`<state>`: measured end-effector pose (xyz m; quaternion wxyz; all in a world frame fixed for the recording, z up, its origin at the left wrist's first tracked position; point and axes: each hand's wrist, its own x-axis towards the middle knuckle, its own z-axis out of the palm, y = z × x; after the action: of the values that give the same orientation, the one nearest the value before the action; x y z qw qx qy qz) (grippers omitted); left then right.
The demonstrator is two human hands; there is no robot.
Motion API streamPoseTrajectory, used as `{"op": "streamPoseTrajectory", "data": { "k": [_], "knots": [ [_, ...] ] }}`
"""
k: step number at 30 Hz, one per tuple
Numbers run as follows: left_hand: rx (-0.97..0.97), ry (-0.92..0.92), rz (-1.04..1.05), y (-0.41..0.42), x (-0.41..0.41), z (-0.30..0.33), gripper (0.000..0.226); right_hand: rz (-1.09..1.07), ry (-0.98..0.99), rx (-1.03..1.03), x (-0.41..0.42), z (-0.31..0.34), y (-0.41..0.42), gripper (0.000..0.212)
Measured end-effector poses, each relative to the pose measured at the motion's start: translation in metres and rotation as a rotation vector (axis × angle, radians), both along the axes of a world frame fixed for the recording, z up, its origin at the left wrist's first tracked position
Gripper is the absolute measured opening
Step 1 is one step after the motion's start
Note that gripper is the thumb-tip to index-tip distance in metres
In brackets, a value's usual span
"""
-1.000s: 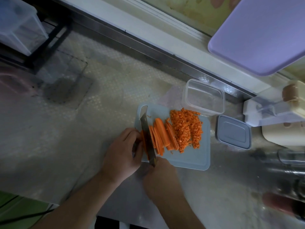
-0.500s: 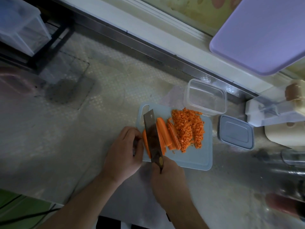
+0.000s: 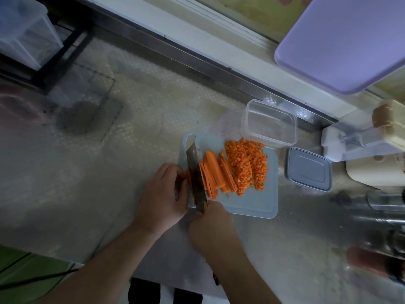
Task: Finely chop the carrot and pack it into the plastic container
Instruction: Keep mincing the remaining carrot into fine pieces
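Note:
A pale blue cutting board [image 3: 252, 202] lies on the counter. On it sit long carrot slabs [image 3: 213, 172] and, to their right, a heap of finely diced carrot [image 3: 247, 165]. My right hand [image 3: 211, 229] grips the handle of a knife [image 3: 196, 176] whose blade stands along the left side of the slabs. My left hand [image 3: 163, 194] holds a carrot piece [image 3: 189, 175] at the board's left edge, fingers curled against the blade; most of that piece is hidden. An empty clear plastic container [image 3: 269, 123] stands just behind the board, its grey lid [image 3: 308, 168] lying to the right.
A lilac board [image 3: 341, 40] leans at the back right. White and cream appliances [image 3: 368, 150] crowd the right edge, with metal items [image 3: 377, 218] below them. A clear bin on a black rack [image 3: 26, 34] stands at the back left. A raised ledge [image 3: 175, 47] runs behind the counter.
The knife rose and tilted flat-side up half a second ago, then came back down upright beside the slabs. My left hand stayed on the carrot piece.

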<state>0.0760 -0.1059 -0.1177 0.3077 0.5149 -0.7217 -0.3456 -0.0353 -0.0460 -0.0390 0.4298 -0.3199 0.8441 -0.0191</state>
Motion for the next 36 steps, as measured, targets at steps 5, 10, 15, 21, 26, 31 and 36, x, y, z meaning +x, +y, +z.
{"op": "streamPoseTrajectory", "data": {
  "k": [5,10,15,21,26,31,36],
  "knots": [
    [0.028,0.001,-0.003,0.0,0.0,0.004,0.012,-0.005,0.01,-0.106,0.009,-0.004,0.004,0.016],
    [-0.011,-0.053,0.016,-0.001,-0.003,0.004,0.01,-0.026,-0.031,-0.23,-0.009,0.005,0.012,0.015],
    [-0.04,-0.022,0.047,-0.007,-0.011,0.01,0.013,-0.04,0.021,-0.25,-0.049,0.023,0.01,0.024],
    [-0.199,-0.083,-0.109,-0.02,-0.049,0.016,0.013,0.086,0.104,-0.218,-0.081,0.022,-0.005,0.018],
    [-0.279,-0.1,-0.184,-0.023,-0.051,-0.003,0.01,0.104,0.077,-0.241,-0.083,0.009,-0.014,0.022],
    [-0.347,-0.1,-0.213,-0.024,-0.049,-0.009,0.011,0.175,0.099,-0.203,-0.083,0.003,-0.019,0.017],
    [-0.353,-0.102,-0.213,-0.024,-0.049,-0.011,0.011,0.193,0.079,-0.113,-0.076,0.002,-0.027,0.017]
  ]
}}
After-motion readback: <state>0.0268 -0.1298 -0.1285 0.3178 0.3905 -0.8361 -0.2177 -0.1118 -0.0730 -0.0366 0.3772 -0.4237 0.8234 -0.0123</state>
